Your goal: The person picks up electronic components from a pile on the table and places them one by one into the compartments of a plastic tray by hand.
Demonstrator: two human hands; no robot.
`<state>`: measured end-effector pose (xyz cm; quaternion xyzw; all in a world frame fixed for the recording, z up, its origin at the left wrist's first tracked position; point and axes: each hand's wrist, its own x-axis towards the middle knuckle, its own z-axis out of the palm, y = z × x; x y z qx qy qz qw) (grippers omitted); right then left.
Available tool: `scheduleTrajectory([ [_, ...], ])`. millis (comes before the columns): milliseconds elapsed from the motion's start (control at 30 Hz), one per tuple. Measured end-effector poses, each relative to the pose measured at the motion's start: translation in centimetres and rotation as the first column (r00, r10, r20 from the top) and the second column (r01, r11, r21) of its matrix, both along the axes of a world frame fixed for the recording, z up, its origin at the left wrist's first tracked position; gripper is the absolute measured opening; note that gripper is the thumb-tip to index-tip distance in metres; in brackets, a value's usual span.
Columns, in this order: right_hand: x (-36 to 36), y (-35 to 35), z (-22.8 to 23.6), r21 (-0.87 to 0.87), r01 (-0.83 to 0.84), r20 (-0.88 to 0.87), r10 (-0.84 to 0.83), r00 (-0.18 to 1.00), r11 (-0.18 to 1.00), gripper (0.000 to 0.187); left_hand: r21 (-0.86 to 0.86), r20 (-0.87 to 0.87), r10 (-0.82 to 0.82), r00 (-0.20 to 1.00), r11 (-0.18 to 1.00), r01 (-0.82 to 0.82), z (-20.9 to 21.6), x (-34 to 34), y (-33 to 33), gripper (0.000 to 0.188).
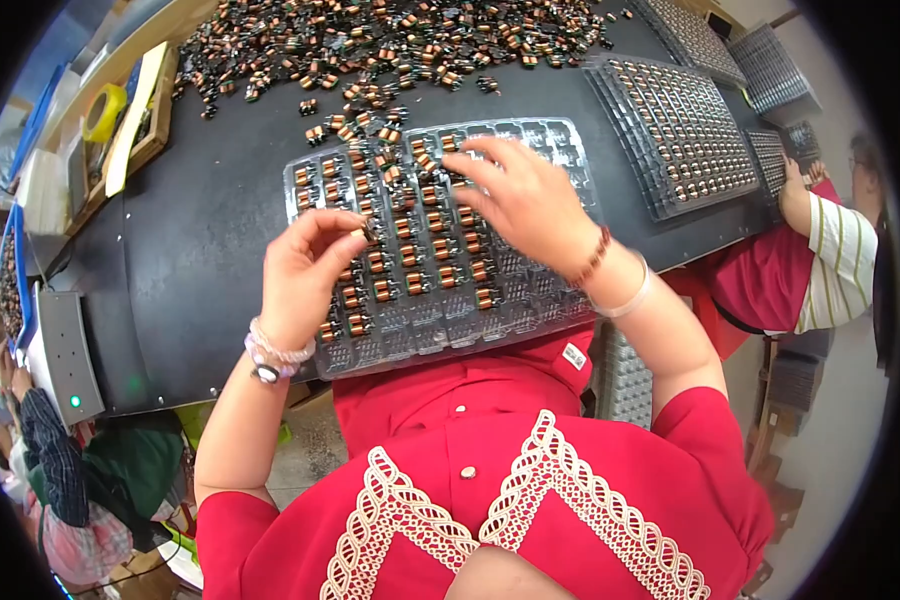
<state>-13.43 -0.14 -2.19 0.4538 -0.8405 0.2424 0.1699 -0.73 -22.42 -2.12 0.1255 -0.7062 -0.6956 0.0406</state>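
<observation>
A clear plastic tray (410, 345) with moulded pockets lies in front of me at the table's edge. Rows of small copper-wound coils (408, 256) with black ends fill its left and middle pockets; the right side shows bare pockets. Over the tray's left part, my left hand (305, 265) pinches a small coil (369, 232) between thumb and forefinger, mostly hidden by the fingertips. My right hand (530, 200) hovers above the upper middle of the tray, fingers curved and apart. Its fingertips are close to a loose, tilted coil (427, 163); whether they touch it I cannot tell.
Loose coils (390, 45) lie heaped across the far side of the dark table (210, 220). Stacked filled trays (675, 130) stand at the right. A wooden box (155, 125) with yellow tape (104, 112) is far left, a grey metal box (65, 350) nearer. Other people work on both sides.
</observation>
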Motion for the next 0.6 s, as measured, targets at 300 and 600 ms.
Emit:
scheduleTrajectory([
  [300, -2.2, -0.9, -2.0, 0.026, -0.057, 0.049, 0.056, 0.997, 0.998, 0.018, -0.696, -0.158, -0.356, 0.921, 0.702, 0.152, -1.4, 5.1, 1.6, 0.018],
  [600, 2.9, 1.5, 0.1, -0.168, -0.223, 0.412, 0.274, 0.869, 0.96, 0.015, -0.843, -0.195, -0.493, 0.848, 0.526, 0.112, -1.1, 4.6, 1.2, 0.017],
])
